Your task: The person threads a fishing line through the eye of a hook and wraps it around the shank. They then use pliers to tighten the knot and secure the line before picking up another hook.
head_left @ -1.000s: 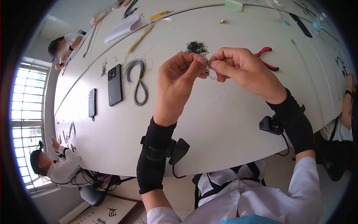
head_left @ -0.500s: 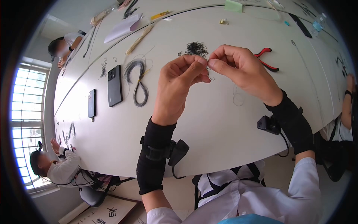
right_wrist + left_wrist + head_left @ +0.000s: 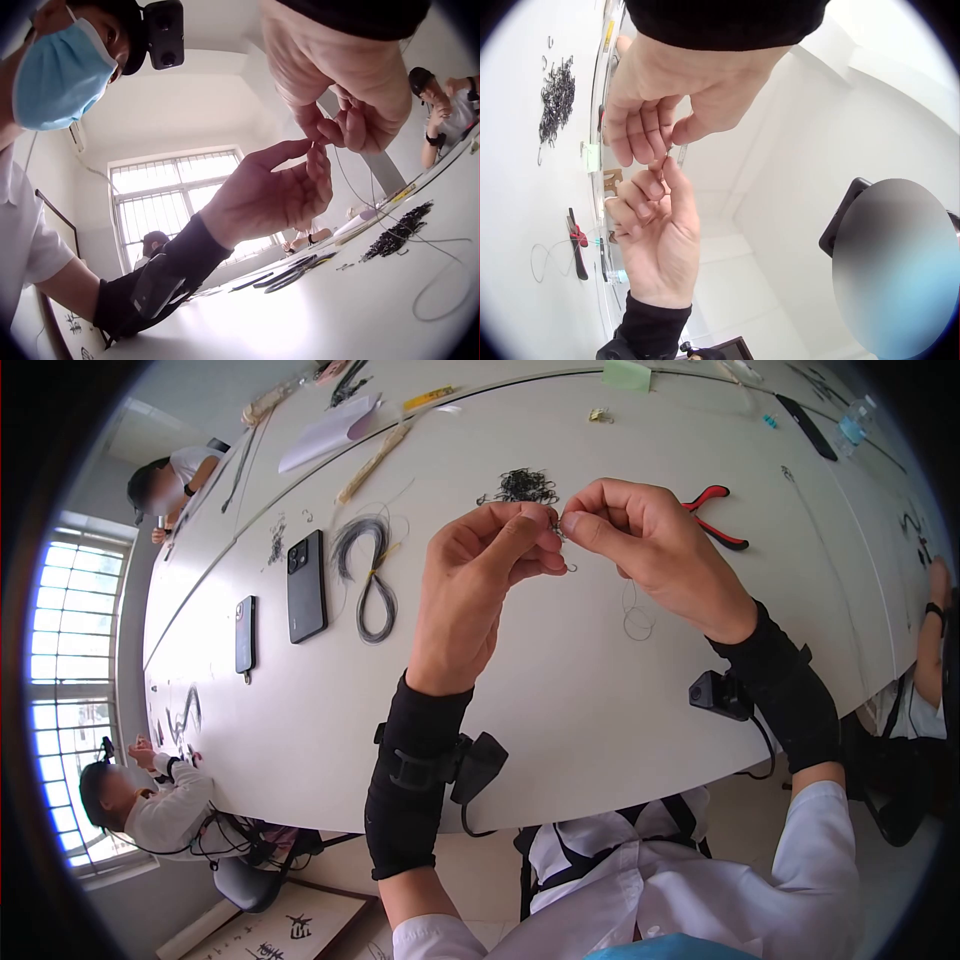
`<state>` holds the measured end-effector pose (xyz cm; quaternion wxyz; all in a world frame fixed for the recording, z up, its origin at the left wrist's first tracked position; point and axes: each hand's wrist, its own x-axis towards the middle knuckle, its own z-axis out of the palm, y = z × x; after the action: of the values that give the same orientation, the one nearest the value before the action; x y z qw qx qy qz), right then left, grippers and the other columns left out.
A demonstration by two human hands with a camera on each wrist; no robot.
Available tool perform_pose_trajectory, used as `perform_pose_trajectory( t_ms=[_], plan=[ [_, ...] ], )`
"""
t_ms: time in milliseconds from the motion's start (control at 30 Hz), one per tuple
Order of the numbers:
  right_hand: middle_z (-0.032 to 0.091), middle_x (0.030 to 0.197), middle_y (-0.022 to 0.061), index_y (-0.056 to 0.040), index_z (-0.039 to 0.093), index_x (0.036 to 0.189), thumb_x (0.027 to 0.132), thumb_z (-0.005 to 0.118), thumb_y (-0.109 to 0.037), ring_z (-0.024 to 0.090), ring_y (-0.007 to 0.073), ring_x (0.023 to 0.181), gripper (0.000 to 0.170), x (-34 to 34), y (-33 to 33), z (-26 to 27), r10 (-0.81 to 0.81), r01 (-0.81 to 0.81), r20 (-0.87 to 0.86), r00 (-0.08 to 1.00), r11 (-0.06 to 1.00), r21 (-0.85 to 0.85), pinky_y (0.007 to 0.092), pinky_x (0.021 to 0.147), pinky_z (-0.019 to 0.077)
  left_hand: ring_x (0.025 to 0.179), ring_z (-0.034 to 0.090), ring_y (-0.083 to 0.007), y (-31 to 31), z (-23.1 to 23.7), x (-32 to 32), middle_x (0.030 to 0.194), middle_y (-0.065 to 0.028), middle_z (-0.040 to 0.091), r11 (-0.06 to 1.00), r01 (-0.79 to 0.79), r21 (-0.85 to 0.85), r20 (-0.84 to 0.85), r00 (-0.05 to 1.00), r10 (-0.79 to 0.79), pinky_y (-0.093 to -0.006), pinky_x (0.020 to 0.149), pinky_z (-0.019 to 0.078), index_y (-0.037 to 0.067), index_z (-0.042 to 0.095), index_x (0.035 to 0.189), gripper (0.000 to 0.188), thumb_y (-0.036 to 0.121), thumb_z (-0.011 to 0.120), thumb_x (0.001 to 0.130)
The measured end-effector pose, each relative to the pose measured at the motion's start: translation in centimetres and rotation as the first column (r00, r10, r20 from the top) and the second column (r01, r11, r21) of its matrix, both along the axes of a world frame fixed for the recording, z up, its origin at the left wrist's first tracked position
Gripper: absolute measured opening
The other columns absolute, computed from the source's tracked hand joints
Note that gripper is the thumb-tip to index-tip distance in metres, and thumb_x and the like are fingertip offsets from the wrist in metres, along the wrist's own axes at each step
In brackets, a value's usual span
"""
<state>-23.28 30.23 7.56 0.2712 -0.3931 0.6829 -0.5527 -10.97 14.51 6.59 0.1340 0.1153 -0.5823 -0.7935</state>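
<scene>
My left hand (image 3: 465,585) and right hand (image 3: 650,550) meet fingertip to fingertip above the table. Between the left thumb and forefinger is pinched a tiny piece (image 3: 669,151), seemingly a fish hook, mostly hidden by the fingers. The right thumb and forefinger pinch a thin fishing line (image 3: 342,166), whose loose loop (image 3: 638,624) hangs below that hand. Just beyond the fingertips lies a heap of dark fish hooks (image 3: 527,486), with a few strung out toward me and partly covered by the hands.
Red-handled pliers (image 3: 722,531) lie right of my right hand. To the left are a tied bundle of line (image 3: 377,605), a large phone (image 3: 308,588) and a smaller phone (image 3: 246,635). A water bottle (image 3: 853,426) stands far right. Other people sit around the table.
The fingers shift slightly at the meeting point, the left hand's lower fingers showing more. The line loop under the right hand has dropped lower and hangs more clearly in view.
</scene>
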Motion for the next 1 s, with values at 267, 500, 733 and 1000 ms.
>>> perform_pose_trajectory(
  t_ms=[267,500,733,1000],
  plan=[
    [0.062,0.076,-0.0007,0.0001,0.069,0.104,0.101,0.063,-0.023,0.051,0.0049,0.065,0.024,0.1,0.1,0.1,0.006,-0.006,0.011,1.000,1.000,0.001,0.0225,0.057,0.0406,0.083,0.069,-0.0192,0.1,-0.3,0.1,0.091,-0.0077,0.069,0.999,-0.006,-0.039,0.001,1.000,0.006,-0.0330,0.088,0.0550,-0.001,0.068,0.104,0.019,0.017,0.064,0.101],
    [0.061,0.082,-0.0037,-0.0028,0.068,0.106,0.102,0.062,-0.025,0.055,0.0052,0.076,0.024,-0.6,0.3,0.1,0.072,-0.070,-0.037,0.997,0.995,0.070,0.0221,0.070,0.0453,0.083,0.069,-0.0187,-0.1,-0.1,0.2,0.090,-0.0070,0.069,0.997,0.012,-0.077,-0.016,1.000,-0.013,-0.0329,0.087,0.0546,-0.001,0.068,0.103,0.020,0.019,0.065,0.101],
    [0.059,0.130,0.0081,-0.0081,0.061,0.126,0.096,0.067,-0.027,0.055,0.0255,0.125,0.036,-7.3,4.5,-2.1,0.012,0.285,-0.730,0.683,0.916,0.282,0.0383,0.105,0.0465,0.080,0.065,-0.0147,-0.1,0.7,0.3,0.085,-0.0064,0.067,0.978,-0.042,-0.204,-0.021,0.999,0.038,-0.0297,0.083,0.0533,-0.006,0.066,0.102,0.028,0.021,0.067,0.100],
    [0.056,0.132,0.0131,-0.0052,0.057,0.133,0.098,0.064,-0.026,0.053,0.0306,0.127,0.041,-11.0,8.4,-5.2,0.178,0.318,-0.781,0.598,0.842,0.435,0.0387,0.107,0.0459,0.080,0.065,-0.0145,0.0,0.8,0.3,0.085,-0.0060,0.067,0.979,-0.026,-0.200,-0.048,0.999,0.017,-0.0293,0.083,0.0528,-0.007,0.066,0.103,0.025,0.018,0.066,0.099]
  ],
)
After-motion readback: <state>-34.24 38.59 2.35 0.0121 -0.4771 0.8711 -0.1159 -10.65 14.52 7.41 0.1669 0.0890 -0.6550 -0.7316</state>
